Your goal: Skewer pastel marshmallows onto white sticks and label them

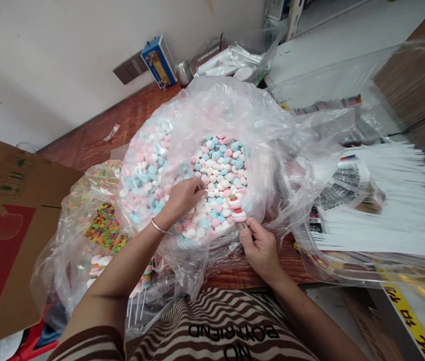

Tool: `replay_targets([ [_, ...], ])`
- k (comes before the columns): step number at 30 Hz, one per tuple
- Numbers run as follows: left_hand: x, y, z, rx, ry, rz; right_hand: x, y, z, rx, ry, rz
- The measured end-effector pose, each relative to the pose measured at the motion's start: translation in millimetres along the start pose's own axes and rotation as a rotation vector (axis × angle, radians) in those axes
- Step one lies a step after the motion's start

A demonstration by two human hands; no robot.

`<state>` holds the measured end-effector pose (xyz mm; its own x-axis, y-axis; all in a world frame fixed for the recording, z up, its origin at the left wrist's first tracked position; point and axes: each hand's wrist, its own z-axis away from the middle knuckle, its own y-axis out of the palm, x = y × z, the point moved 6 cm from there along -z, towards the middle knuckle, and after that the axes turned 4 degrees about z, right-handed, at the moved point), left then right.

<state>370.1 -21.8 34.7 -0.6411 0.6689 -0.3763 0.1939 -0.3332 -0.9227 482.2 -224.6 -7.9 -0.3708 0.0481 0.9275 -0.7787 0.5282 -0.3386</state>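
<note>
On the head camera, the right hand (259, 245) has its thumb and fingers pinched at the bottom end of a stacked candy (237, 208), white and red with a touch of green, which stands out over the open mouth of a big clear plastic bag (216, 103). Its stick, if it has one, is hidden in that grip. Across to the left hand (187, 194): fingers bent in close, tips down among the pastel candies (218, 165), pink, blue and white, and whether one is caught between them I cannot tell.

Now for the feel of it! The stack looks very light, soft and springy, so a hard squeeze would likely dent it; low down, where the right hand has it, is the sensible hold, leaving the upper pieces untouched. The loose candies look just as light, smooth and rounded, apt to roll off a careless fingertip: take one by its sides, gently. The bag film is thin, limp and crinkled, likely to cling or fold inward. Off to the right, white sticks (385, 195) lie massed in a clear tray (347, 275), slim and probably easy to bend.
</note>
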Motion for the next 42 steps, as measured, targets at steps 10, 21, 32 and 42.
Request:
replay_targets([
  [10, -11, -3.5, -10, 0.289, 0.059, 0.27, -10, 4, 1, -0.001, 0.024, -0.007],
  [21, -9, 11.8, -17, 0.141, 0.079, 0.126, -9, 4, -1, -0.008, 0.007, -0.002],
  [32, -14, 11.9, -17, 0.02, 0.21, 0.127, -6, 3, -1, -0.037, -0.032, -0.004],
  [42, -42, 3.1, 66, 0.057, -0.069, 1.184, 46, 6, -16, -0.005, -0.047, -0.117],
])
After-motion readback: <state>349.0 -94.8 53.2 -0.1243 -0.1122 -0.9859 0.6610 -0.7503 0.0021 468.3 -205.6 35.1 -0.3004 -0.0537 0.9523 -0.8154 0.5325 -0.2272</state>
